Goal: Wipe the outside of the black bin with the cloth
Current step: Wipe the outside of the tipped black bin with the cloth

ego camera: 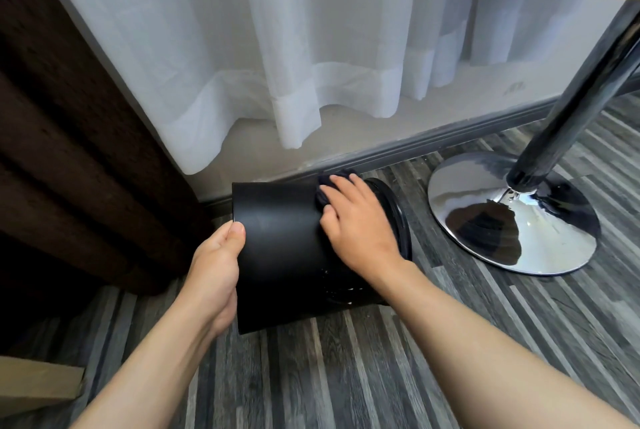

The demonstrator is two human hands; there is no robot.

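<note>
While tipped on its side at frame centre, bin (284,241) mid-wipe: left hand (216,267) gripping base edge, right hand (358,221) flat, pressing dark cloth (323,191) on upper wall. White specks lower right, underside unreached; plenty left.

Both bare forearms reach forward to the black bin (284,248), which lies on its side. The left hand (216,262) cups the bin's left end, thumb hooked over the edge and palm against the end face, wrist bent slightly inward. The right hand (356,221) lies flat, palm down, on the upper right part of the bin's side, fingers spread and pressing a dark cloth (327,191) against it.
</note>
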